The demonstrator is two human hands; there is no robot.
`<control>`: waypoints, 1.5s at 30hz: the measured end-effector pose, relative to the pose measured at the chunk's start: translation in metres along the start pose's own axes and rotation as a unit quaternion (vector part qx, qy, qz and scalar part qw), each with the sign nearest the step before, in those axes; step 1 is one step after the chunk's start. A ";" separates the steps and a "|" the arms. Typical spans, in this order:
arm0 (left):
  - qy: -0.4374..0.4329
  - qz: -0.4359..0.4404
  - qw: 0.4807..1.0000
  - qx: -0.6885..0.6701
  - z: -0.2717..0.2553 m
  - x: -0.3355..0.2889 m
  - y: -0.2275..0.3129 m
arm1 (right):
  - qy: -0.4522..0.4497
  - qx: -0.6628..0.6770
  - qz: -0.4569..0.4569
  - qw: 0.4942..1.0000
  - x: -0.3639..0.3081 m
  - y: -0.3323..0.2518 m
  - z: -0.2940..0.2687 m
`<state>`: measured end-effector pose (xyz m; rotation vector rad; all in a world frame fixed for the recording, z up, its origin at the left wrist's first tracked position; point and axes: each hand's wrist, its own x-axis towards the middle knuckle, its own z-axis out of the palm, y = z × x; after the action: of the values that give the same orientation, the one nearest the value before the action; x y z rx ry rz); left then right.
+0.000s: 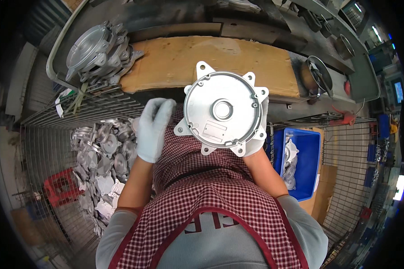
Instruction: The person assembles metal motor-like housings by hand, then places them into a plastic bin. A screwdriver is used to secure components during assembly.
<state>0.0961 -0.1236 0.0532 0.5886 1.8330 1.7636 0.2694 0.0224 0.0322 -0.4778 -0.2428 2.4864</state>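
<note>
A round silver cast-metal end cover (202, 112) with bolt lugs around its rim and a central bored hub is held up before my apron, its inner side facing me. My right hand (255, 147), in a white glove, grips its right edge from behind; most of those fingers are hidden by the casting. My left hand (153, 130), also gloved, is raised to the left of the cover, apart from it. Nothing is visible in it, and its fingers are loosely bent with a gap between them.
Several similar castings are stacked (94, 51) at the bench's left end, beside a cardboard sheet (175, 58). A wire cage at left holds a heap of castings (105, 166). At right are a blue bin (306, 166) with castings inside and a metal pot (316, 76).
</note>
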 end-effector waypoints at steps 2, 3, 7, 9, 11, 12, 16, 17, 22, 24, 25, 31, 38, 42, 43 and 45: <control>-0.091 0.003 0.994 0.067 -0.002 0.002 0.004 | 0.006 0.001 0.030 1.000 -0.004 0.002 0.005; -0.108 -0.009 0.986 0.126 0.002 0.003 0.010 | 0.016 -0.001 0.033 0.999 -0.003 0.003 0.004; -0.136 -0.046 0.930 0.340 0.014 0.007 0.016 | -0.011 0.037 0.045 0.998 -0.003 0.005 0.000; -0.112 -0.054 0.967 0.223 0.011 0.006 0.004 | -0.042 0.040 0.043 0.997 -0.003 0.004 0.001; -0.068 -0.054 0.994 0.059 0.004 0.005 -0.001 | -0.067 0.053 0.025 0.996 -0.003 0.000 0.000; -0.053 -0.055 0.996 0.046 -0.004 0.007 -0.006 | -0.057 0.057 0.024 0.996 -0.002 -0.006 -0.004; 0.028 -0.049 0.989 -0.135 -0.035 0.013 -0.014 | -0.041 0.023 -0.031 0.998 -0.003 -0.021 -0.009; 0.040 -0.085 0.977 -0.192 -0.040 0.013 -0.009 | -0.033 0.014 -0.052 0.998 -0.004 -0.025 -0.010; 0.115 -0.109 0.949 -0.272 -0.068 0.010 -0.018 | -0.025 0.002 -0.083 0.996 -0.009 -0.030 -0.004; 0.149 -0.120 0.945 -0.266 -0.071 0.007 -0.022 | -0.012 -0.008 -0.095 0.995 -0.010 -0.030 -0.004; 0.149 -0.120 0.945 -0.266 -0.069 0.006 -0.022 | -0.019 0.010 -0.098 0.995 -0.011 -0.029 -0.003; 0.103 -0.132 0.946 -0.278 -0.052 -0.006 -0.026 | -0.070 0.113 -0.079 0.988 -0.010 -0.031 -0.012; 0.021 -0.202 0.920 -0.334 -0.012 -0.037 -0.033 | -0.079 0.126 -0.103 0.984 -0.006 -0.031 -0.016; -0.031 -0.273 0.893 -0.355 0.019 -0.050 -0.040 | -0.133 0.112 -0.161 0.972 -0.002 -0.022 -0.005; -0.060 -0.276 0.886 -0.368 0.027 -0.049 -0.049 | -0.021 -0.067 -0.249 0.966 -0.001 -0.015 0.007; -0.099 -0.309 0.894 -0.310 0.038 -0.045 -0.047 | 0.054 -0.169 -0.304 0.936 0.002 -0.008 0.015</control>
<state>0.1573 -0.1256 0.0094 -0.0742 1.0440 1.6191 0.2663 0.0293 0.0472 -0.5730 -0.6713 1.8103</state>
